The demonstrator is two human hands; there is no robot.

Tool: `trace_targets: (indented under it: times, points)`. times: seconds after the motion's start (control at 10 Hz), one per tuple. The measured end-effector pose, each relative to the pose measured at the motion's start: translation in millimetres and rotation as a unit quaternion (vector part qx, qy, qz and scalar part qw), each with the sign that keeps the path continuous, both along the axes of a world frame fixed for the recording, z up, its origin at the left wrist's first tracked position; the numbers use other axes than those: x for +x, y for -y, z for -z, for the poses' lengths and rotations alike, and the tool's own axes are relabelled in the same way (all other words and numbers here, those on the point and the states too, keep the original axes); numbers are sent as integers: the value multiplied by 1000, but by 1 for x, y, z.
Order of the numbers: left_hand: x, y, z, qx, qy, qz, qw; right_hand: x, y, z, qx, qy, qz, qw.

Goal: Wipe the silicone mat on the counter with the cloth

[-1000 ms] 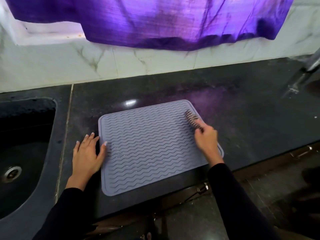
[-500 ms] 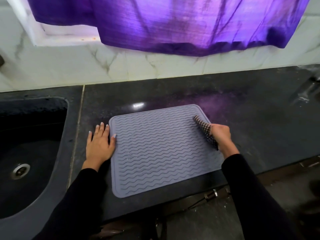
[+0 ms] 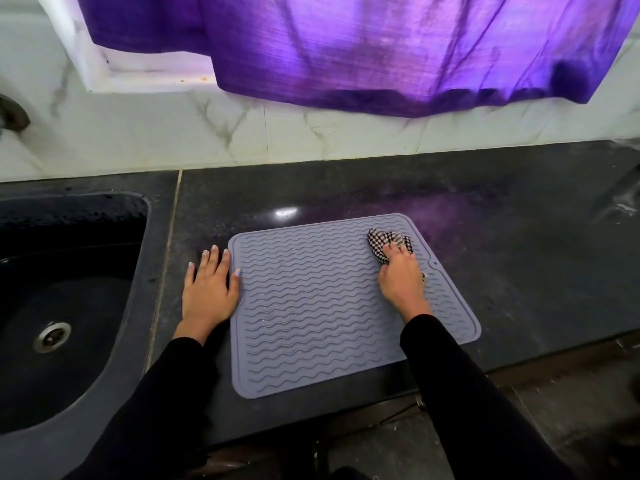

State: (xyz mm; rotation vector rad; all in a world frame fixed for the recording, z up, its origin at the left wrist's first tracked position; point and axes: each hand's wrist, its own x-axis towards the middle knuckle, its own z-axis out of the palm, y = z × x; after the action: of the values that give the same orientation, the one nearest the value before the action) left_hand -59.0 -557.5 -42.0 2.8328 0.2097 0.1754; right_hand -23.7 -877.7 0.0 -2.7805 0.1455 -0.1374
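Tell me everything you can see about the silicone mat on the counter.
The silicone mat is grey, rectangular with rounded corners, ribbed with wavy lines inside a raised rim, and has a small hole near its right edge. It lies flat on the dark counter, near the front edge. The left hand rests at its left edge, thumb on the rim. The right hand presses a checked cloth onto its far right corner.

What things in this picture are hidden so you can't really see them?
- Most of the cloth, head view: the right hand covers it.
- Mat near right corner: the right sleeve hides it.
- Sink: cut off by the left edge.
- Shiny thing far right: blurred, cut off.
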Motion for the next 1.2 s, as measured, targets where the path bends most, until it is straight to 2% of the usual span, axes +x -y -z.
trace_targets:
  times: [0.3, 0.4, 0.5, 0.6, 0.7, 1.0, 1.1, 1.2]
  points:
    - [1, 1, 0, 7, 2, -4, 1000, 0, 0, 3, 10, 30, -2, 999]
    - [1, 0, 1, 7, 9, -2, 1000, 8, 2, -4, 155, 33, 75, 984]
    - [1, -1, 1, 5, 17, -1, 1000, 17, 8, -17, 290, 82, 184, 935]
    - [0, -1, 1, 6, 23, -4, 1000, 15, 0, -10, 154, 70, 95, 981]
    - [1, -1, 3, 8, 25, -8, 1000, 16, -4, 14, -5, 33, -1, 999]
    - [1, 0, 3, 3, 35, -11, 999, 18, 6, 13, 10, 49, -24, 998]
    - [0, 1, 1, 0, 39, -10, 999, 18, 3, -3, 87, 47, 16, 995]
    - [-1, 2, 0, 2, 33, -11, 999, 44, 20, -29, 389, -25, 190, 901]
